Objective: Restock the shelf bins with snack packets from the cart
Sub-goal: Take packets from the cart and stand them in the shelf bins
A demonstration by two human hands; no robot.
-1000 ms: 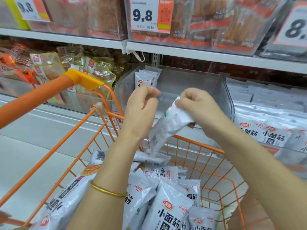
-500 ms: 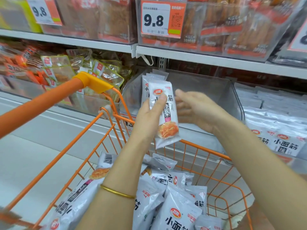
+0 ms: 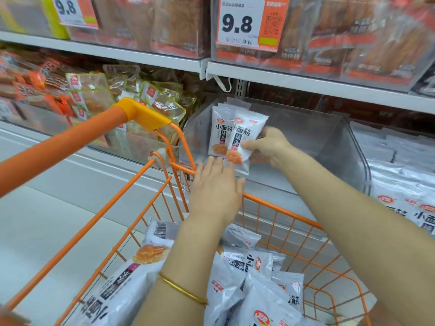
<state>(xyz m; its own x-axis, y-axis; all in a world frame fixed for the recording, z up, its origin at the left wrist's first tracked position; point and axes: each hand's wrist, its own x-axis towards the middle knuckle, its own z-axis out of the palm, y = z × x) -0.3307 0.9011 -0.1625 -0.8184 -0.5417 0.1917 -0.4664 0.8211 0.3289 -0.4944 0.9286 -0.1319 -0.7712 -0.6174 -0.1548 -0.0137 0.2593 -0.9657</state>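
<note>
The right hand [image 3: 266,147] pinches one white snack packet [image 3: 242,140] upright inside the clear shelf bin [image 3: 329,147], just in front of a second packet [image 3: 220,135] standing at the bin's left end; it is best pressed flat against that neighbour, label facing out, before the fingers let go. The left hand [image 3: 215,189] hovers open-fingered and empty just below, over the orange cart [image 3: 277,208], where at least six more packets lie heaped.

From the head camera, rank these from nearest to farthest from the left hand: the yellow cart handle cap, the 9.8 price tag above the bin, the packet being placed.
From the left hand:
1. Packet, just above, held in right hand.
2. Yellow cart handle cap, up left.
3. 9.8 price tag, high above.
</note>
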